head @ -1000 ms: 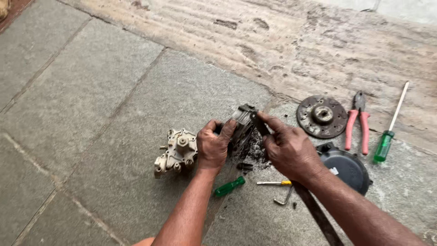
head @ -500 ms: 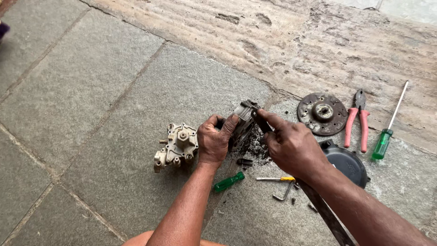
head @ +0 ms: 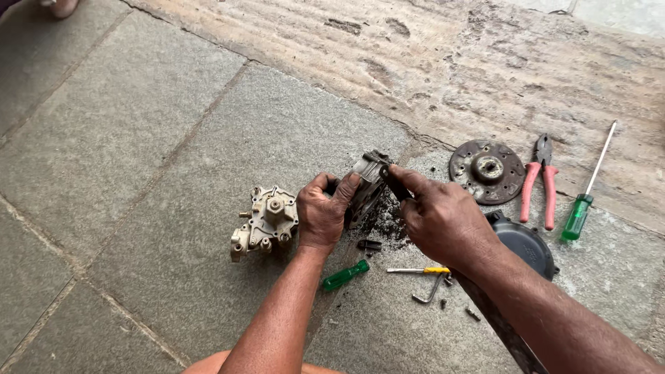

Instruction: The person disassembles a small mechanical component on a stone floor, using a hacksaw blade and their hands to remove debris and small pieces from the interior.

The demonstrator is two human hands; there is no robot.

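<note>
From the head view, the left hand [head: 322,215] grips a grimy metal engine part [head: 365,187] held just above the stone floor [head: 138,138], while the right hand [head: 436,218] pinches a dark tool [head: 396,188] against its top edge. This looks like scraping or prying; it calls for a firm hold. The part is greasy, with black crumbs beneath.
</note>
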